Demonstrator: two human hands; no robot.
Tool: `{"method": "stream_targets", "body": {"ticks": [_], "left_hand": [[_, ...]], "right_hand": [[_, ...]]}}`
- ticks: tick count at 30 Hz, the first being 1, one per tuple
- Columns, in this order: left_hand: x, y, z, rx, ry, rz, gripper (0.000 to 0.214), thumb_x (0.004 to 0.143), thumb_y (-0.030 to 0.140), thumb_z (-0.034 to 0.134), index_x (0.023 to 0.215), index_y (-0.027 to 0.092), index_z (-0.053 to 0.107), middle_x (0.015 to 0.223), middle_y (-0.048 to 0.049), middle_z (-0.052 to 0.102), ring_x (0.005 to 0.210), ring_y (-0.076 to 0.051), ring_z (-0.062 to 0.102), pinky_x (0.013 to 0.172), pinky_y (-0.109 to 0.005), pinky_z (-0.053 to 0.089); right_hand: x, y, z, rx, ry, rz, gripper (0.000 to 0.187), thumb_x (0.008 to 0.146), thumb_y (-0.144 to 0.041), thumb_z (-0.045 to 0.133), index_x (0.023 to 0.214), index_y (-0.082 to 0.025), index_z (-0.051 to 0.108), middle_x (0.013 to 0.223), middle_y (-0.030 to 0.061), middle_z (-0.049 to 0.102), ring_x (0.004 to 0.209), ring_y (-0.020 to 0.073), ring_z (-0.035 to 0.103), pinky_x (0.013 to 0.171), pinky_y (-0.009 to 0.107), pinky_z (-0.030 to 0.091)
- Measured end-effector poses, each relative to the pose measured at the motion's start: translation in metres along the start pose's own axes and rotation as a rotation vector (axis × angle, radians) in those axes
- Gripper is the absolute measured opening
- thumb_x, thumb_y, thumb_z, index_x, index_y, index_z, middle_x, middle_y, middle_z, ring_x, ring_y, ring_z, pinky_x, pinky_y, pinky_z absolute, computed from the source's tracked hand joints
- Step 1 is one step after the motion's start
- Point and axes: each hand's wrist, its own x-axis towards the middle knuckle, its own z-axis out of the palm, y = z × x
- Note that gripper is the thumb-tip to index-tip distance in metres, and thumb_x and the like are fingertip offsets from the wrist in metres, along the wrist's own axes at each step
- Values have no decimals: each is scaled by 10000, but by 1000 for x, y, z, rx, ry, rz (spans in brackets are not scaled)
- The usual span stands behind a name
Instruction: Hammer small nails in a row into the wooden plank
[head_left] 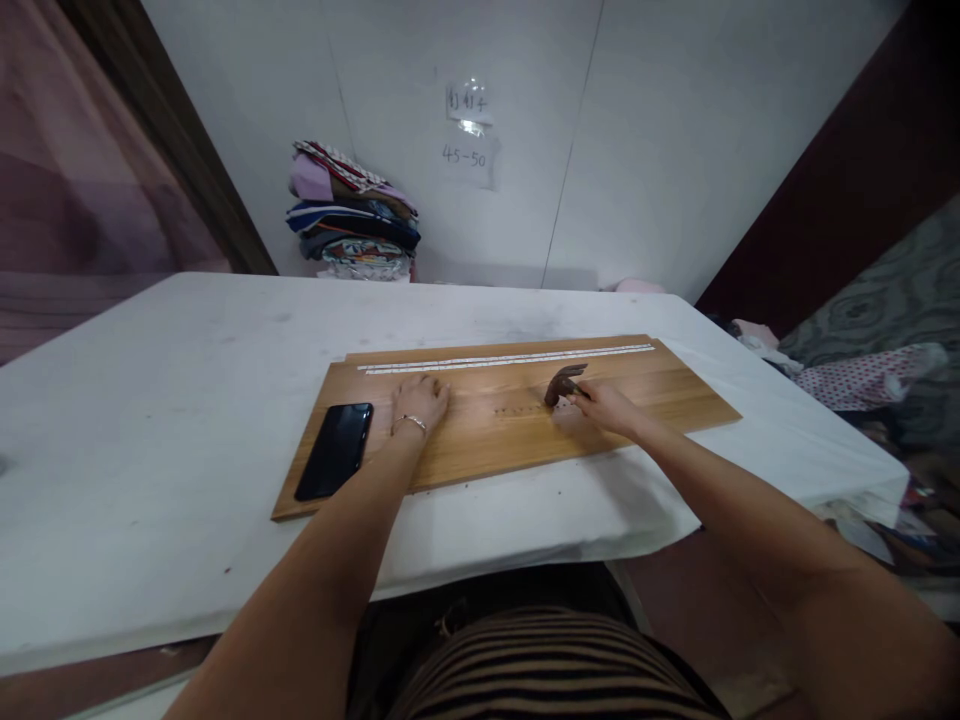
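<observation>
A long wooden board lies on the white table. Along its far edge runs a thin white strip. My left hand rests flat on the board, fingers together, a bracelet on the wrist, holding nothing. My right hand is closed on the handle of a hammer, whose dark head is down on the board. Just left of the hammer head, a short row of small nails or marks shows in the wood. A black phone lies on the board's left end, beside my left hand.
A pile of folded fabrics is stacked against the white wall behind the table. Paper labels hang on the wall. More cloth lies to the right, past the table edge. A dark wooden post stands at far left.
</observation>
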Motion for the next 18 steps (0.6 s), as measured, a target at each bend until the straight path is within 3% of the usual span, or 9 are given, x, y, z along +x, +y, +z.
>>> {"method": "stream_targets", "body": {"ticks": [18], "left_hand": [[3, -2, 1, 19, 13, 7, 379, 992, 406, 414, 1022, 188, 723, 1222, -138, 723, 1175, -303, 629, 1036, -424, 446]], "right_hand": [[1, 3, 2, 13, 26, -24, 184, 956, -240, 558, 874, -154, 698, 774, 57, 707, 708, 172, 616, 694, 248, 429]]}}
